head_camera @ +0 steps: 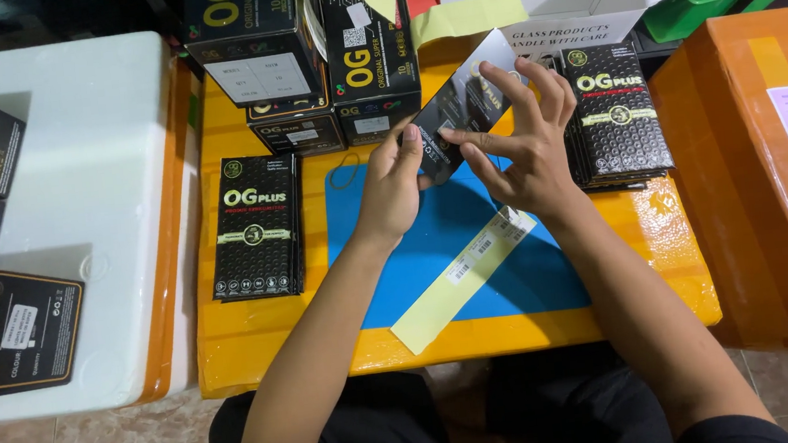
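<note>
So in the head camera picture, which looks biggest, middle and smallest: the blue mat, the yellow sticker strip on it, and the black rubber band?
Largest to smallest, as they look:
1. Blue mat, partly covered by the hands
2. Yellow sticker strip
3. Black rubber band

All lie on the same yellow table, so nearness hardly affects it.

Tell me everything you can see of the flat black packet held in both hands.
The flat black packet is a thin, glossy rectangular sleeve, seemingly card or plastic, with gold and white print and a pale glare across its upper end. It is held tilted above the blue mat, long axis running from lower left to upper right. The left hand grips its lower end; the right hand pinches its right edge, fingers spread. It touches nothing else.
</note>
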